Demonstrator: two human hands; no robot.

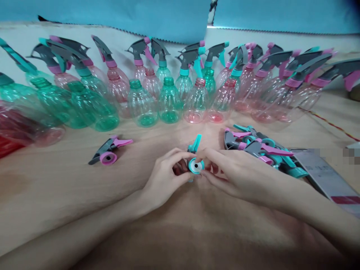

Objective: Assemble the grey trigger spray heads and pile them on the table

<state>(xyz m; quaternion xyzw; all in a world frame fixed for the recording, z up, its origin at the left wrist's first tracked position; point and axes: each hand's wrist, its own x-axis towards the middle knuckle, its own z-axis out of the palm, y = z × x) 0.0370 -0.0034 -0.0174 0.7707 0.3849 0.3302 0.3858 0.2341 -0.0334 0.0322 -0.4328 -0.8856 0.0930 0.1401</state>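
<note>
I hold one teal spray head (195,165) with both hands, low above the bench (56,191), near the middle of it and close to my body. My left hand (164,178) comes from the left and its fingers (174,153) are closed around the body of the spray head. My right hand (239,176) comes from the right, and its thumb and first finger are pressed on the round teal collar, which is turned toward me so that I see the white inside with a dark hole. The teal trigger stands up and away from me, above my fingertips.

To the left of my hands, well apart, a single grey and pink trigger head (108,152) lies on its side on the bench. To the right, just behind my right hand, there is a heap of trigger heads (258,146) in grey, pink and teal. Beside this heap lies a flat grey box (329,178) with a red mark.

Farther back stand many clear bottles in a curved row. The front ones, green bottles (168,103) and pink bottles (198,105), have open necks. The bottles behind them (161,62) already carry trigger heads. At the far edge hangs a blue cloth (168,18).
</note>
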